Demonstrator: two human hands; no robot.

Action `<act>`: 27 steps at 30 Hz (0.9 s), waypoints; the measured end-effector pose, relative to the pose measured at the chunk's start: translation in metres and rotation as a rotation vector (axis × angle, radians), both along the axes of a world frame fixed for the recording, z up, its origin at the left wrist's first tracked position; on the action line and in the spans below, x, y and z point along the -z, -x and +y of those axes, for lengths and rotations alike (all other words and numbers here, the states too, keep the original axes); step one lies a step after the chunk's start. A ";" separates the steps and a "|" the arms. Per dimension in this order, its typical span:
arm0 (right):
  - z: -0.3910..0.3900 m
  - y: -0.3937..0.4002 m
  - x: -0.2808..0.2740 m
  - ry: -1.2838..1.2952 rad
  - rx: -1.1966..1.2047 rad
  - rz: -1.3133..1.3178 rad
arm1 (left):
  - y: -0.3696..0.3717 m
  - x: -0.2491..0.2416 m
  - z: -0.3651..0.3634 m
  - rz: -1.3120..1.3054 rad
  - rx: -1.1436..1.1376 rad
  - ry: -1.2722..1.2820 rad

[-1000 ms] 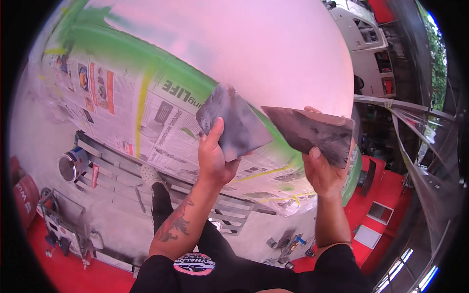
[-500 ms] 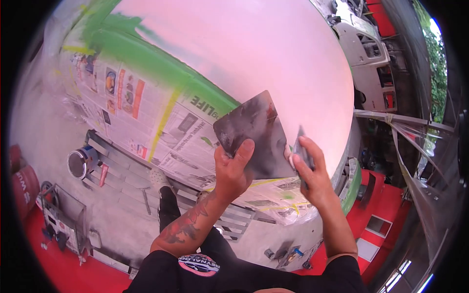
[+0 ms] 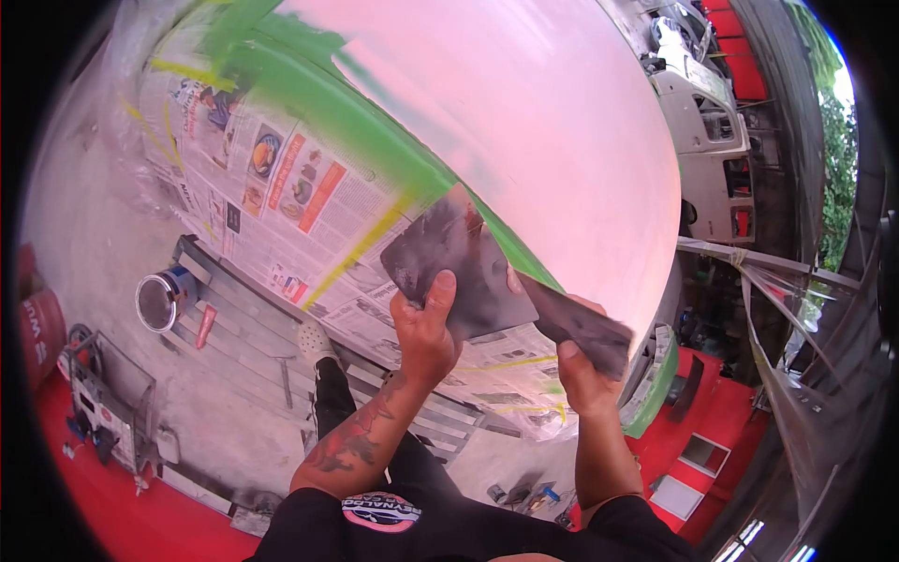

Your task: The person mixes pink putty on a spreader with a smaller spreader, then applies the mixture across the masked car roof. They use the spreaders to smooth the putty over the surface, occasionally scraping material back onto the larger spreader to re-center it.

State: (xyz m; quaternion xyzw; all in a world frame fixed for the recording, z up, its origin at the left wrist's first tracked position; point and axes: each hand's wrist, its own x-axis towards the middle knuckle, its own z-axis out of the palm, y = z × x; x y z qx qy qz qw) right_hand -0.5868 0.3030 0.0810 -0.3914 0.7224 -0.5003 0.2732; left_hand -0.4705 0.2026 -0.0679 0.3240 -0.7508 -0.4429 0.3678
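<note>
My left hand (image 3: 428,328) grips a dark, smeared mixing board (image 3: 454,248) by its near edge, thumb on top. In my right hand (image 3: 590,379) is a dark flat spreader (image 3: 585,330), its broad face turned up and my thumb pressed on it. The spreader's left end meets the right edge of the board in this view. Part of my right fingers is hidden behind the spreader. Both tools are over the lower edge of a pale pink-white panel (image 3: 543,122) with a green border (image 3: 356,122).
Newspaper masking (image 3: 272,187) with yellow tape hangs below the panel. A slatted bench (image 3: 253,337) carries a paint can (image 3: 164,298) and a small red tube (image 3: 205,326). A wheeled machine (image 3: 108,403) stands at left. A vehicle body (image 3: 702,112) is at upper right.
My right hand has turned the spreader from nearly edge-on to broad face up, bringing it against the board's edge. The board sits slightly further left and lower in view.
</note>
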 end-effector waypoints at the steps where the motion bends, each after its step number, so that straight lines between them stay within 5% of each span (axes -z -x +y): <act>1: -0.013 -0.001 -0.007 -0.081 -0.080 0.166 | 0.000 0.004 -0.002 0.194 -0.035 -0.447; 2: -0.021 0.002 -0.007 -0.143 -0.180 0.254 | 0.000 0.004 -0.005 0.387 -0.069 -0.893; 3: -0.029 0.004 -0.007 -0.145 -0.182 0.255 | -0.005 -0.003 -0.017 0.388 -0.070 -0.895; 5: -0.043 0.011 -0.008 -0.505 -0.354 0.368 | -0.026 -0.016 -0.048 0.068 -0.120 0.218; 7: -0.053 0.036 0.004 -0.532 -0.333 0.515 | -0.044 -0.017 -0.062 0.110 -0.109 0.184; 9: -0.083 0.068 0.016 -0.399 -0.266 0.709 | -0.064 -0.022 -0.060 0.868 -0.218 -1.297; 11: -0.134 0.096 0.019 -0.384 -0.344 1.027 | -0.117 0.029 -0.032 0.383 -0.156 -1.078; 13: -0.189 0.115 0.032 -0.305 -0.404 1.251 | -0.156 0.054 -0.008 0.335 -0.181 -1.261; 20: -0.338 0.156 0.107 -0.219 -0.367 1.351 | -0.267 0.082 0.066 -0.186 -0.220 -1.285; 27: -0.393 0.161 0.115 -0.229 -0.515 1.250 | -0.267 0.090 0.071 -0.293 -0.284 -1.278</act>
